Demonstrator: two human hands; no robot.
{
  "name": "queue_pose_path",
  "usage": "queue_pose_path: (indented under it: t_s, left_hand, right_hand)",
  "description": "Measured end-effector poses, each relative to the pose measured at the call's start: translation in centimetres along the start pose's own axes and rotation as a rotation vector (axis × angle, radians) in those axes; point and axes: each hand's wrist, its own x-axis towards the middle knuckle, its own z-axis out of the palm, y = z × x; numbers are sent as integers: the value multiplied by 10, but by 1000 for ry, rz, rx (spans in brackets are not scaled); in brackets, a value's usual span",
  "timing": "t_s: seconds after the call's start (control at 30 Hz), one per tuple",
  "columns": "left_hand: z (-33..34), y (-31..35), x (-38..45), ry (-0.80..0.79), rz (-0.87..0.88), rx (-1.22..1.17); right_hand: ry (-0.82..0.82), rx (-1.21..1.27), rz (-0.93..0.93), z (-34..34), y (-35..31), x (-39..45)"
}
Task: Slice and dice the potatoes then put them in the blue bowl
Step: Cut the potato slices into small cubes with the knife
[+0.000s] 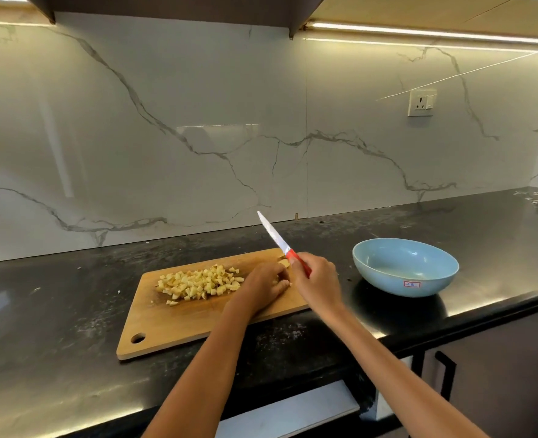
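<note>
Right hand [316, 281] has its grip wrapped round the red-handled knife [281, 245], blade lifted off the cutting board [182, 320]. Left hand [263, 284] curls over potato pieces [284, 263] beside the diced potato pile [198, 282]. Blue bowl [405, 267] sits on the surface, right of the board.

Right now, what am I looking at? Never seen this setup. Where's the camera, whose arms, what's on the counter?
No robot here. One wide-angle camera sits on a person's head, looking forward and down, so both arms are theirs. On the black counter lies a wooden cutting board with a pile of diced potato. The left hand rests on the board over a few remaining pieces. The right hand grips a red-handled knife, blade raised and pointing away. The blue bowl stands to the right, empty.
</note>
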Motion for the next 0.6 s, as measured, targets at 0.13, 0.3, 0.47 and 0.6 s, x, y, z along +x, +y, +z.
queue_pose_path:
  t_s: [0.13, 0.3, 0.47, 0.6]
  left_hand:
    - [-5, -8, -2, 31, -13, 44]
    - [-13, -24, 3, 43, -108, 153]
    - [-23, -45, 8, 188, -260, 322]
    - [-25, -40, 10, 248, -281, 331]
  right_hand:
    - [112, 145, 57, 23, -1, 32]
    - [196, 130, 104, 42, 15, 70]
    - [316, 173, 193, 44, 39, 89]
    - [362, 226, 224, 39, 43, 95]
